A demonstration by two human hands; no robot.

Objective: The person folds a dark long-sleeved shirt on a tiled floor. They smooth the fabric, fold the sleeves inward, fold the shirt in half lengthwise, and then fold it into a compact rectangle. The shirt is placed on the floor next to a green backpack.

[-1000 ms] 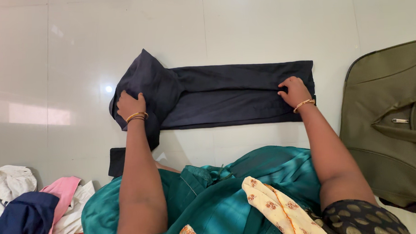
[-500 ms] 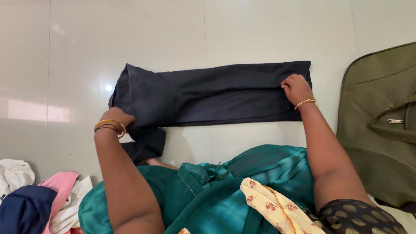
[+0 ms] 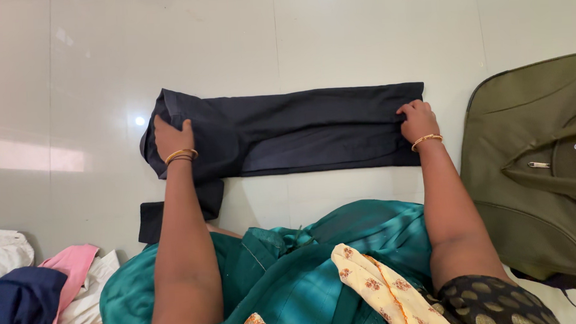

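A dark navy garment (image 3: pixel 299 129) lies folded into a long strip on the white tiled floor in front of me. My left hand (image 3: pixel 172 137) presses flat on its left end, fingers spread, a gold bangle on the wrist. My right hand (image 3: pixel 418 119) rests on its right end, fingers curled at the edge of the cloth. A loose flap of the garment (image 3: pixel 153 221) trails down toward my lap at the lower left.
An olive green bag (image 3: pixel 534 170) lies on the floor at the right. A heap of clothes (image 3: pixel 28 290), white, pink and dark blue, sits at the lower left. My teal and patterned clothing (image 3: pixel 306 271) fills the bottom of the view.
My left hand pulled the raised left end of the garment down, then moved back up onto it and now presses it flat. My right hand stayed on the right end.
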